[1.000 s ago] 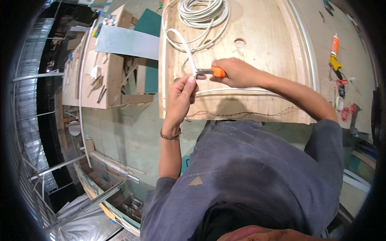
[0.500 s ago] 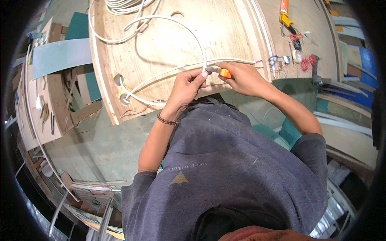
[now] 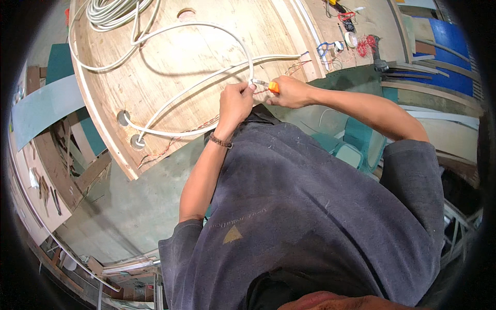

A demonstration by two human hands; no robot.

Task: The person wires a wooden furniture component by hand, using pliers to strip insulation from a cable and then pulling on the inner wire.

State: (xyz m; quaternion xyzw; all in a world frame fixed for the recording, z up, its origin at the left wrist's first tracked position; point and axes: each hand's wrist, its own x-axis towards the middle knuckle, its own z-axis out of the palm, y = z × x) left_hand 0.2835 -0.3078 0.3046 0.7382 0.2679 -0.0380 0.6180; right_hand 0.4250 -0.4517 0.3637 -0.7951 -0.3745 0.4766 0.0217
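My left hand [image 3: 236, 106] pinches the end of a thick white cable [image 3: 249, 54] near the front edge of the wooden panel [image 3: 191, 54]. Just to its right, my right hand [image 3: 293, 92] is closed around orange-handled pliers [image 3: 274, 87]. Their metal jaws point left and reach the cable end by my left fingertips; whether they grip it cannot be made out. From there the cable arcs back over the panel toward a coil [image 3: 111, 15]. Another white cable [image 3: 212, 72] runs from a hole at the left to the panel's right side.
Twisted red wires [image 3: 178, 137] lie along the panel's near edge. Two round holes with cable in them sit at its left corner. To the right are a tangle of red wire [image 3: 366, 45], a white tape roll [image 3: 351, 39] and a dark power tool [image 3: 380, 59]. Green chairs [image 3: 356, 147] stand below.
The view has shifted, so the panel sits further left. The pliers have drawn slightly right and turned, with more of their metal showing. My left hand still pinches the cable.
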